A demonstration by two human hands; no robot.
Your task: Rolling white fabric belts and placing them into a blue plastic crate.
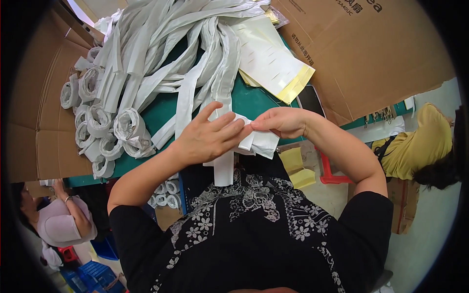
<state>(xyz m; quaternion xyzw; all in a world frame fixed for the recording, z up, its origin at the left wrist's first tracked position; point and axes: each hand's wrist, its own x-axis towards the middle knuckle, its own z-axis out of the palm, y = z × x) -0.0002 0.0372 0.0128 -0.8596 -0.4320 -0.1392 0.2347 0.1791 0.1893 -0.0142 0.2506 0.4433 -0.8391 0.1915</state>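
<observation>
A folded white strip (264, 144) of thin, sheet-like material lies between my hands at the table's near edge. My right hand (286, 122) pinches its upper edge between thumb and fingertips. My left hand (209, 135) is over the strip's left part, its fingers bent and somewhat fanned, their tips close to my right fingertips. Its thumb and the strip beneath it are mostly hidden. Below my left hand, a flat white end (223, 169) hangs toward my lap. Long white strips (215, 63) stretch away across the green table from just beyond my hands.
Rolled white strips (99, 120) are heaped on the table's left. White and yellow sheets (278, 63) lie beyond my right hand, beside a large cardboard box (366, 53). Another person (66, 219) is at lower left; a person in yellow (420, 141) is at right.
</observation>
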